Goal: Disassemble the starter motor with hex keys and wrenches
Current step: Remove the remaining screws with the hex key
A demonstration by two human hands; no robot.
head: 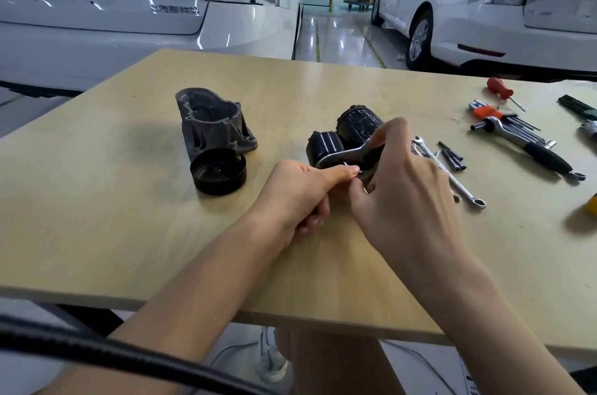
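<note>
The black starter motor lies on its side in the middle of the wooden table, its silver end plate facing me. My left hand pinches a thin hex key between thumb and forefinger, the key's tip at the plate. My right hand grips the motor's near end, its fingers curled over the plate and body. A grey cast housing and a black round cap stand apart to the left.
To the right lie a combination wrench, several long bolts, a ratchet handle, a hex key set in an orange holder and a red screwdriver. Two white cars stand beyond the table's far edge.
</note>
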